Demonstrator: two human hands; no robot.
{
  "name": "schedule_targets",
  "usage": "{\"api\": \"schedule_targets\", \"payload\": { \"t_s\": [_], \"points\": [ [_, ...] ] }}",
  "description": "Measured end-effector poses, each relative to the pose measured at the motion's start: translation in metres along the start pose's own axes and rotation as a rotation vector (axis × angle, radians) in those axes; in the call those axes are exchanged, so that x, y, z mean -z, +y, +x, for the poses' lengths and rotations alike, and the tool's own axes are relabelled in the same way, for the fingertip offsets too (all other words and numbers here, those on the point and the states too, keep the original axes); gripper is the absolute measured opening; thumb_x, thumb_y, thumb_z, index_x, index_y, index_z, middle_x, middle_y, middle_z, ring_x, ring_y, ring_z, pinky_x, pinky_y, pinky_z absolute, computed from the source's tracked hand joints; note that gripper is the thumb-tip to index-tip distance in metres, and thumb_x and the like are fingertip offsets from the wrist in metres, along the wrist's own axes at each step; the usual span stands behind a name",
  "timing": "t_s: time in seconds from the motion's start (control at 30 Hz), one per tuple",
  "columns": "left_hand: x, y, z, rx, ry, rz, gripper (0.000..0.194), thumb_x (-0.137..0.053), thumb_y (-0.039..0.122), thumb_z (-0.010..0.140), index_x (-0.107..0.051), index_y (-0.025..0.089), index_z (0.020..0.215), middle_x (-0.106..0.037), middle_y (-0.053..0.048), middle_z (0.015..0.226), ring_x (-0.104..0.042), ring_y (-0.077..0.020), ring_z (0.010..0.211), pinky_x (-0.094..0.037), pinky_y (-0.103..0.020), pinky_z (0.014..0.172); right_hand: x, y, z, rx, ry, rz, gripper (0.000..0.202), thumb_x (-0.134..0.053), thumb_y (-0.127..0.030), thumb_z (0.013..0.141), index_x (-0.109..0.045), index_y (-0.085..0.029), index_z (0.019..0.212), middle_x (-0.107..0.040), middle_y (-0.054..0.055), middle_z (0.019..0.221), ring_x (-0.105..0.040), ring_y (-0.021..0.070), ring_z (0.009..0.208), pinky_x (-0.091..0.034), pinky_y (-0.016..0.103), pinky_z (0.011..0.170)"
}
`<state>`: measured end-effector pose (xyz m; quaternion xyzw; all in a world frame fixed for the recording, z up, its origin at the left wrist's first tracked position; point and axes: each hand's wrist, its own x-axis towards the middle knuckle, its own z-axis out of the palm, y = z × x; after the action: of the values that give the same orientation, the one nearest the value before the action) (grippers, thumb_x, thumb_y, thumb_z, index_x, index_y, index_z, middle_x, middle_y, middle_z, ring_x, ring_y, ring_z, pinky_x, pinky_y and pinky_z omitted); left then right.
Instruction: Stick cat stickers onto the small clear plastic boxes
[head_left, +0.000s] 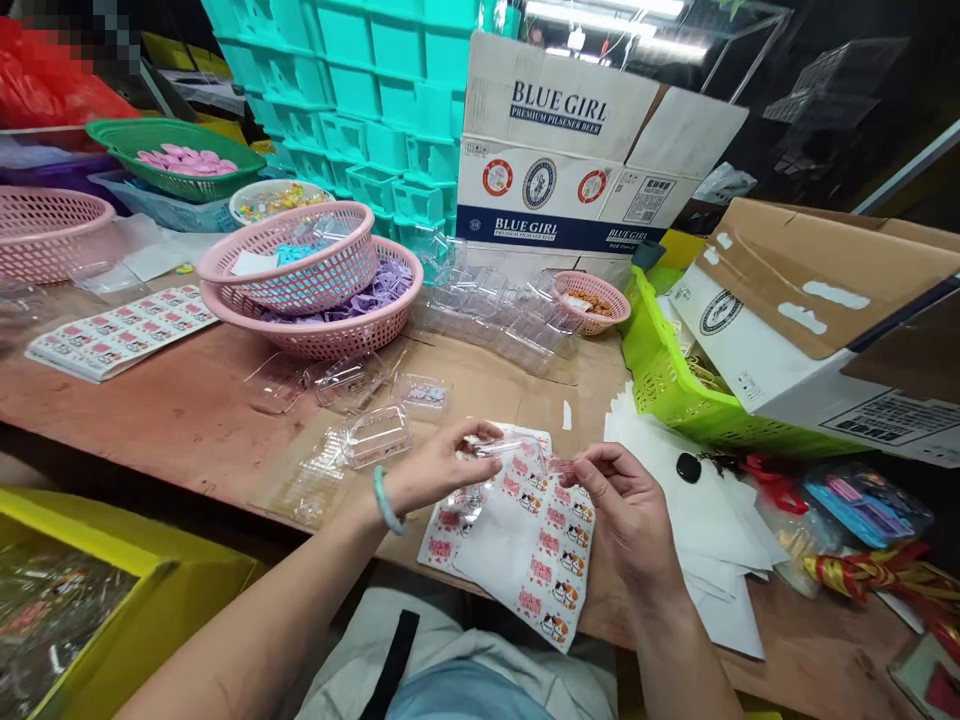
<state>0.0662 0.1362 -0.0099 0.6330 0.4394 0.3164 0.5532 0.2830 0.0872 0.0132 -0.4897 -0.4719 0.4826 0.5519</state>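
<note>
My left hand (450, 465), with a pale green bangle at its wrist, holds a clear plastic box (506, 447) between thumb and fingers. Just right of it, my right hand (619, 490) pinches a small clear sticker with red print (561, 467). Below both hands lie sheets of cat-and-heart stickers (556, 560), with part of the top sheet blank white. Left of my left hand are an open clear box (379, 436) and, farther back, a closed one with a printed sticker (422, 392).
Stacked pink baskets (322, 335) hold purple and blue pieces. Clear boxes (517, 310) pile up behind. A lime basket (675, 390) and white papers (675, 500) are at right, a sticker stack (124, 330) left, and a yellow bin (172, 600) lower left.
</note>
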Motion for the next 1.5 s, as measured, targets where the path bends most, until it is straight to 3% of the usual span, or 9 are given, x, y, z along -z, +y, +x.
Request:
{"api": "schedule_targets", "payload": {
  "t_s": [0.1, 0.27, 0.57, 0.9, 1.37, 1.5],
  "points": [
    [-0.003, -0.015, -0.033, 0.244, -0.076, -0.348, 0.046, -0.069, 0.042, 0.075, -0.064, 0.017, 0.113, -0.063, -0.006, 0.098, -0.055, -0.0146, 0.077, -0.045, -0.026, 0.067, -0.017, -0.003, -0.004, -0.098, -0.232, -0.095, 0.024, -0.073, -0.04, 0.076, -0.063, -0.018, 0.076, -0.062, -0.001, 0.068, -0.058, 0.0125, 0.062, -0.05, 0.024, 0.06],
    [-0.005, -0.034, -0.048, 0.304, 0.001, -0.642, 0.049, -0.073, 0.041, 0.074, -0.063, 0.024, 0.119, -0.059, -0.006, 0.116, -0.053, -0.0151, 0.093, -0.046, -0.027, 0.077, -0.034, 0.014, -0.005, -0.127, -0.266, -0.174, 0.025, -0.068, -0.041, 0.08, -0.06, -0.018, 0.078, -0.057, -0.002, 0.072, -0.053, 0.0094, 0.06, -0.047, 0.021, 0.058],
    [0.0, -0.039, -0.05, 0.22, -0.065, -0.657, 0.047, -0.072, 0.044, 0.074, -0.066, 0.027, 0.117, -0.053, -0.007, 0.132, -0.051, -0.0245, 0.112, -0.047, -0.036, 0.085, -0.041, 0.003, -0.011, -0.147, -0.35, -0.355, 0.026, -0.063, -0.044, 0.084, -0.059, -0.019, 0.082, -0.061, -0.001, 0.063, -0.048, 0.0093, 0.055, -0.038, 0.02, 0.05],
    [-0.001, -0.043, -0.053, 0.202, -0.072, -0.63, 0.049, -0.069, 0.045, 0.076, -0.063, 0.025, 0.121, -0.054, -0.007, 0.129, -0.053, -0.0224, 0.11, -0.048, -0.033, 0.085, -0.052, 0.004, -0.011, -0.19, -0.324, -0.418, 0.029, -0.064, -0.047, 0.082, -0.059, -0.018, 0.082, -0.062, -0.001, 0.062, -0.04, 0.0069, 0.046, -0.024, 0.019, 0.042],
    [-0.001, -0.044, -0.052, 0.206, -0.079, -0.644, 0.048, -0.068, 0.045, 0.078, -0.063, 0.026, 0.121, -0.051, -0.007, 0.137, -0.053, -0.0242, 0.115, -0.047, -0.035, 0.088, -0.054, 0.006, -0.011, -0.162, -0.331, -0.465, 0.025, -0.061, -0.044, 0.084, -0.059, -0.019, 0.081, -0.062, -0.001, 0.062, -0.049, 0.0103, 0.053, -0.031, 0.02, 0.049],
    [-0.007, -0.04, -0.053, 0.214, -0.072, -0.641, 0.057, -0.076, 0.038, 0.072, -0.06, 0.021, 0.124, -0.063, -0.009, 0.121, -0.059, -0.0209, 0.104, -0.046, -0.032, 0.086, -0.06, 0.005, -0.017, -0.101, -0.295, -0.639, 0.021, -0.057, -0.04, 0.086, -0.058, -0.02, 0.078, -0.062, -0.002, 0.061, -0.047, 0.0106, 0.051, -0.033, 0.021, 0.049]
  ]
}}
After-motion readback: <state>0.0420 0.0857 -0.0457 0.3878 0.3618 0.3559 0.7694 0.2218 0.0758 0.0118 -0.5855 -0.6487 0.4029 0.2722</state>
